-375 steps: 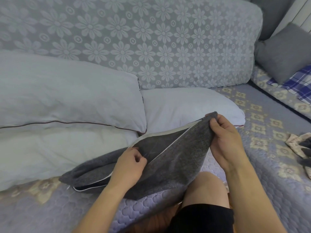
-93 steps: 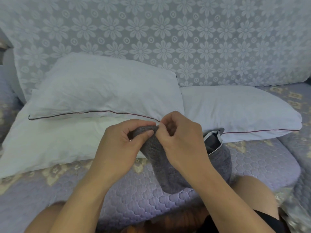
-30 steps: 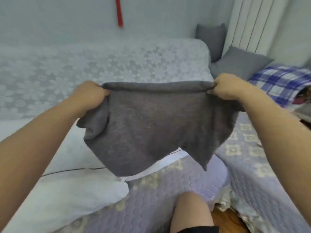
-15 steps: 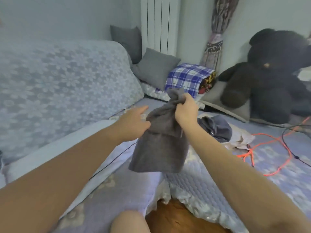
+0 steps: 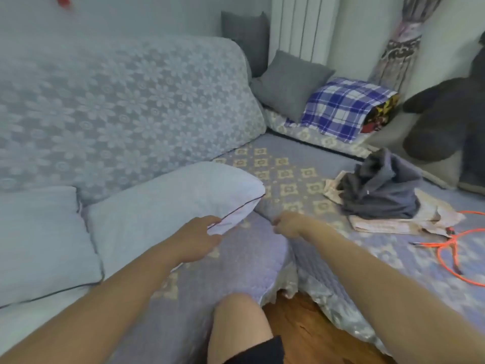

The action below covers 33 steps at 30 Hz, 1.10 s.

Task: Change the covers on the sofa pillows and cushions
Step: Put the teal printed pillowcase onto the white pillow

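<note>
The bare white pillow with dark piping [image 5: 168,203] lies against the sofa back; my left hand [image 5: 199,239] touches its corner, fingers loose, while my right hand [image 5: 287,227] grips grey cloth [image 5: 267,209] beside that corner, likely its cover.

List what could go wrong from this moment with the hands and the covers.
1. The right hand seems to hold a bit of grey cover at the seat corner; blur hides the grip, so it may slip to the floor.
2. The left hand touches the white pillow near the seat edge and could nudge it off.
3. The orange cable beside the grey cover pile may snag fabric.
</note>
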Available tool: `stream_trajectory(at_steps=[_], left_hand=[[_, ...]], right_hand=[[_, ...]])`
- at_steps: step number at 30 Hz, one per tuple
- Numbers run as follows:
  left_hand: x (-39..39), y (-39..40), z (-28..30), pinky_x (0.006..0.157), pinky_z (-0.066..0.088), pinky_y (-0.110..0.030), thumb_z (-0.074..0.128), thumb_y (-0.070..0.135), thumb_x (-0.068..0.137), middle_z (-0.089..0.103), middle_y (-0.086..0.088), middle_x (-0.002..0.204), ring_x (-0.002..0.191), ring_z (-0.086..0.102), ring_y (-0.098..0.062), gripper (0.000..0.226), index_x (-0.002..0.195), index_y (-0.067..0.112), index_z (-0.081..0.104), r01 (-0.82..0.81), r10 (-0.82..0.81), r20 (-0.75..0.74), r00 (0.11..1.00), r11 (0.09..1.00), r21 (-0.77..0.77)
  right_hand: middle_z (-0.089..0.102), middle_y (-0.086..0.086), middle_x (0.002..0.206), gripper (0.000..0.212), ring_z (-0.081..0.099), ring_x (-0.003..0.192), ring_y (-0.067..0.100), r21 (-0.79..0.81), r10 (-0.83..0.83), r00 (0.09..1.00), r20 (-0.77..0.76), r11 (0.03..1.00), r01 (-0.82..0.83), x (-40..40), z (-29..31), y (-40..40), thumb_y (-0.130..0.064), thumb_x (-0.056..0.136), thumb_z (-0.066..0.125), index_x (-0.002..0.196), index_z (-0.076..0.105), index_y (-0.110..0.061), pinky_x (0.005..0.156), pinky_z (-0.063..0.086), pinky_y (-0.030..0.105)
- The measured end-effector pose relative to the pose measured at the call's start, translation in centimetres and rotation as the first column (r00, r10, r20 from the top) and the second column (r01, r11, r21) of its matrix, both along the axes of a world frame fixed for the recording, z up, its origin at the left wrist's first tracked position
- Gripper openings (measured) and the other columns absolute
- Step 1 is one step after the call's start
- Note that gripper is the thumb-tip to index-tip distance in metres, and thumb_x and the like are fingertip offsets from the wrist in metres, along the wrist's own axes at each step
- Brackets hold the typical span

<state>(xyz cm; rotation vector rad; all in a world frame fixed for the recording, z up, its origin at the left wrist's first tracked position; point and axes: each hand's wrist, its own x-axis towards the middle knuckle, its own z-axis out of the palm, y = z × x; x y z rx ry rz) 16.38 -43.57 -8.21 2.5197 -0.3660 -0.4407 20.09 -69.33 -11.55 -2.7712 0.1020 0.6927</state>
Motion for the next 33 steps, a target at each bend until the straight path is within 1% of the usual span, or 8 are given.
stream_trajectory(at_steps=[6, 14, 18, 20, 24, 26, 28, 33], left_hand=[[-7.8, 17.5, -3.7, 0.096, 0.032, -0.015, 0.053, 0.022, 0.102, 0.049, 0.003, 0.144, 0.129, 0.048, -0.014, 0.045, 0.146, 0.022, 0.049, -0.414, 0.416, 0.043, 0.908, 0.909, -0.049], [-26.2, 39.1, -7.3, 0.092, 0.051, -0.036, 0.056, 0.018, 0.099, 0.054, 0.001, 0.137, 0.112, 0.056, -0.016, 0.044, 0.141, 0.029, 0.050, -0.895, 0.910, 0.062, 0.409, 0.413, -0.169], [-30.2, 44.6, -7.3, 0.082, 0.051, -0.031, 0.061, 0.021, 0.098, 0.049, 0.000, 0.139, 0.112, 0.057, -0.020, 0.062, 0.152, 0.033, 0.034, -0.926, 0.976, -0.077, 0.205, 0.168, -0.338], [-30.1, 46.7, -6.9, 0.096, 0.052, -0.041, 0.067, 0.028, 0.096, 0.048, -0.004, 0.141, 0.115, 0.059, -0.024, 0.077, 0.157, 0.036, 0.021, -0.864, 0.972, -0.203, 0.120, 0.001, -0.504], [-27.2, 51.3, -4.9, 0.102, 0.052, -0.052, 0.073, 0.032, 0.092, 0.047, -0.008, 0.142, 0.118, 0.061, -0.032, 0.101, 0.157, 0.042, -0.003, -0.553, 0.878, -0.475, 0.059, -0.368, -0.748], [-25.2, 53.5, -3.6, 0.096, 0.054, -0.056, 0.079, 0.038, 0.086, 0.036, 0.000, 0.152, 0.122, 0.058, -0.031, 0.110, 0.156, 0.047, -0.005, -0.447, 0.837, -0.544, 0.066, -0.462, -0.766], [-23.5, 55.0, -2.3, 0.094, 0.054, -0.056, 0.076, 0.037, 0.089, 0.035, 0.006, 0.149, 0.124, 0.055, -0.030, 0.096, 0.158, 0.040, 0.010, -0.443, 0.843, -0.535, 0.046, -0.463, -0.768], [-18.0, 53.9, 1.8, 0.074, 0.058, -0.046, 0.057, 0.003, 0.098, 0.060, -0.009, 0.129, 0.113, 0.062, -0.030, 0.025, 0.111, 0.024, 0.055, -0.307, 0.900, -0.419, 0.122, -0.367, -0.878]], right_hand=[[0.058, -0.001, 0.136, 0.030, 0.055, 0.113, 0.017, 0.349, 0.364, 0.921, 0.136, 0.853, -0.388, -2.1, 0.8, 22.2, -0.021, 0.102, 0.050, 0.128, 0.066, -0.019, 0.090, 0.040, 0.025], [0.038, 0.002, 0.151, 0.047, 0.044, 0.133, 0.019, 0.454, 0.490, 0.816, 0.305, 0.679, -0.577, -6.6, -0.9, 44.9, -0.024, 0.100, 0.055, 0.146, 0.046, -0.022, 0.102, 0.036, 0.024], [0.002, 0.007, 0.163, 0.083, 0.013, 0.147, 0.034, 0.215, 0.463, 0.769, 0.441, 0.778, -0.591, -5.6, -3.2, 49.8, -0.030, 0.092, 0.065, 0.157, 0.015, -0.027, 0.115, 0.025, 0.041], [-0.012, 0.007, 0.163, 0.108, 0.004, 0.149, 0.037, 0.112, 0.417, 0.813, 0.407, 0.860, -0.497, -4.6, -4.4, 50.3, -0.037, 0.084, 0.074, 0.157, -0.006, -0.031, 0.118, 0.022, 0.048], [0.011, 0.017, 0.161, 0.137, 0.024, 0.145, 0.040, 0.383, 0.053, 0.968, 0.244, 0.912, -0.147, -0.6, -6.7, 49.8, -0.037, 0.070, 0.087, 0.154, -0.020, -0.026, 0.117, 0.025, 0.049], [0.039, 0.016, 0.149, 0.124, 0.046, 0.129, 0.037, 0.610, -0.073, 0.992, 0.098, 0.792, -0.002, 0.2, -5.7, 50.2, -0.028, 0.064, 0.089, 0.157, 0.007, -0.018, 0.107, 0.038, 0.047], [0.062, 0.017, 0.123, 0.069, 0.059, 0.101, 0.027, 0.657, -0.039, 0.984, 0.176, 0.749, -0.088, 0.6, -3.4, 51.1, -0.019, 0.072, 0.080, 0.134, 0.051, -0.009, 0.091, 0.050, 0.038], [0.067, -0.001, 0.093, 0.019, 0.063, 0.086, 0.021, 0.743, -0.207, 0.842, 0.498, 0.602, -0.291, 2.0, 5.9, 50.8, -0.019, 0.090, 0.054, 0.106, 0.065, -0.016, 0.077, 0.054, 0.035]])
